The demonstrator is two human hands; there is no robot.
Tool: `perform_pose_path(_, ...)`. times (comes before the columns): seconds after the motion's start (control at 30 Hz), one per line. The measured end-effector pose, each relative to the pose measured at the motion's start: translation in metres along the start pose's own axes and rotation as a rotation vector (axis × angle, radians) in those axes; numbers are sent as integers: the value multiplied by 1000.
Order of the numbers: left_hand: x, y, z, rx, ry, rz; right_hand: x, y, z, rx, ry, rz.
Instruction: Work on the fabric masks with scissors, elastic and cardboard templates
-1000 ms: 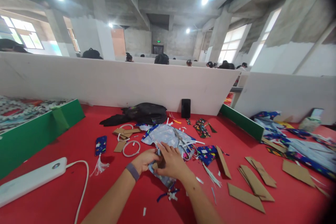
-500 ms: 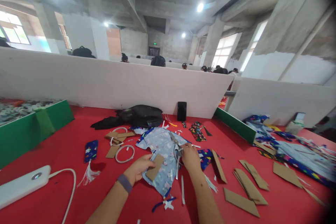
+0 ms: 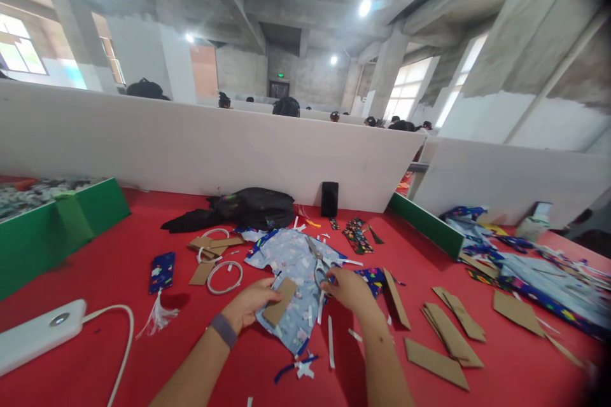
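Note:
My left hand [image 3: 251, 305] is closed on a small brown cardboard rectangle [image 3: 280, 301], thumb on top. The card lies over light blue patterned fabric [image 3: 284, 251], pale side up, with darker blue edges. Grey-handled scissors [image 3: 319, 261] rest on the fabric, blades pointing away from me. Beside their handles is my right hand [image 3: 347, 289], its fingers bent together over a narrow white strip [image 3: 321, 306]. What those fingertips pinch, if anything, is hidden. Several white scraps lie around the fabric, among them a long strip [image 3: 331, 342].
Several cardboard pieces [image 3: 436, 364] lie at right. Rolls of white tape [image 3: 224, 277] and a tasselled blue bookmark-like piece [image 3: 162, 272] are at left, near a white power bank [image 3: 42, 337]. A black phone [image 3: 329, 199] leans against the white partition [image 3: 229, 146]. Green dividers [image 3: 427, 226] flank the table.
My right hand has shifted slightly down and toward me, showing more of the scissor handles. My left hand stays on the cardboard. The camera view has moved slightly.

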State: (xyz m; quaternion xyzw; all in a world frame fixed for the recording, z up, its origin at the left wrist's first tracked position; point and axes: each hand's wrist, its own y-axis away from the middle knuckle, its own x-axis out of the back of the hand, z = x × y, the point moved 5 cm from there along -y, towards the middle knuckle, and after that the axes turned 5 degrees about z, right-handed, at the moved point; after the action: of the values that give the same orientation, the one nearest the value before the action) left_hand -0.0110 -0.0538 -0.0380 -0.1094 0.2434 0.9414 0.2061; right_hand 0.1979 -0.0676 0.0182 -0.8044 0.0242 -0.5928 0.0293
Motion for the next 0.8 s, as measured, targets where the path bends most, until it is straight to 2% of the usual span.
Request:
perform_pose_path(0.13,1,-1,-2,-1,-4,-3,-1,0,-8,21,1,-27)
perform_pose_path(0.3,1,-1,-2,5,-11,2,11,14,24,-30,-31,-171)
perform_pose_path(0.33,1,-1,-1,8,-10,-2,14,16,34,-111,-42,-170)
perform_pose_path(0.4,1,0,-1,13,-9,-2,21,14,45,-201,-24,-76)
perform_pose_path(0.47,1,0,-1,19,-10,3,24,9,47,-261,0,50)
perform_pose_path(0.53,1,0,0,21,-8,4,19,3,44,-281,-2,109)
perform_pose_path(0.67,0,1,0,20,-1,1,8,-3,36,-250,-32,112)
perform_pose_path(0.8,0,2,1,11,-10,8,9,6,37,-153,-96,-4)
